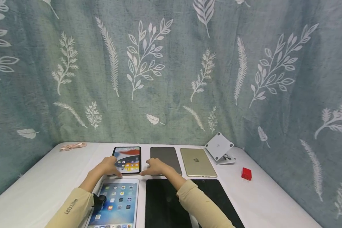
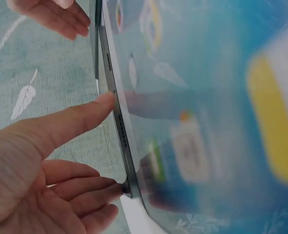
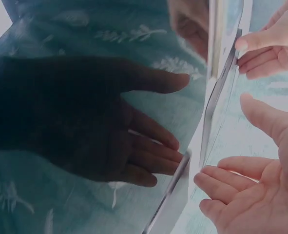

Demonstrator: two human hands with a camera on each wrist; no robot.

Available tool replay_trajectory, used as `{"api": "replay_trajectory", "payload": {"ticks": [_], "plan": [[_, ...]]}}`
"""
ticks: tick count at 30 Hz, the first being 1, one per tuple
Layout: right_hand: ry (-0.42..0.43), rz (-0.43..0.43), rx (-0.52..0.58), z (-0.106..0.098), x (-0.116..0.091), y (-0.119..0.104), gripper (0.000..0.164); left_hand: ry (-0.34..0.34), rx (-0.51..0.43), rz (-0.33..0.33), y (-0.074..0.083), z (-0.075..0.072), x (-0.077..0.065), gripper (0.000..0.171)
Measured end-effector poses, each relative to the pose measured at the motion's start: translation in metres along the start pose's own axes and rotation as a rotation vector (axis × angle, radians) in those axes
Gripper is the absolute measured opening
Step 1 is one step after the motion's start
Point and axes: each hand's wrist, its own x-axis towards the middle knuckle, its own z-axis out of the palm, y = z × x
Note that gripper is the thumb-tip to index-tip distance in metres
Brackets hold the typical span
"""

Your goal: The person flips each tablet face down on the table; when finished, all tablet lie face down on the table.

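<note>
A small tablet with a lit screen (image 1: 127,158) lies at the back of the table. My left hand (image 1: 109,166) is at its near left corner; in the left wrist view the thumb (image 2: 87,118) touches the dark edge with speaker holes, and the fingertips are at the corner. My right hand (image 1: 156,167) is beside the tablet's near right corner, above a dark grey tablet (image 1: 166,155). Its fingers (image 3: 226,183) are spread and hold nothing. Below my left wrist lies a larger white-framed tablet (image 1: 117,202), screen lit.
A large black-screened device (image 1: 165,202) lies under my right forearm. Right of the grey tablet is a gold tablet (image 1: 198,163), face down. Farther right stand a silver folding stand (image 1: 219,146) and a red charger (image 1: 246,174). A coiled pinkish cable (image 1: 72,146) lies at the back left.
</note>
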Motion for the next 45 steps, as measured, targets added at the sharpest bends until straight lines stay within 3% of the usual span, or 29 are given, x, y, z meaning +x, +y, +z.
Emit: {"api": "replay_trajectory", "payload": {"ticks": [7,13,18,25,31,38,45], "plan": [[-0.028,0.01,0.026,0.006,0.011,-0.02,0.059,0.011,-0.033,-0.025,-0.011,-0.002,-0.004,0.058],[-0.03,0.026,0.081,0.014,0.019,-0.022,0.046,-0.016,-0.057,0.026,-0.026,-0.003,-0.005,0.048],[0.011,0.054,0.052,0.018,0.02,-0.02,0.057,-0.008,-0.059,0.054,-0.034,-0.002,-0.002,0.048],[0.042,0.1,0.1,0.019,0.023,-0.023,0.043,-0.02,-0.028,0.06,-0.033,-0.002,-0.003,0.055],[0.082,0.094,0.357,0.025,0.024,-0.022,0.026,-0.039,-0.031,0.03,-0.032,-0.001,-0.006,0.051],[0.056,0.187,0.674,0.027,0.023,-0.02,0.041,-0.028,-0.044,0.055,-0.032,0.001,-0.011,0.048],[0.127,0.176,0.949,0.03,0.031,-0.015,0.041,-0.037,-0.048,0.071,-0.034,0.001,-0.01,0.049]]}}
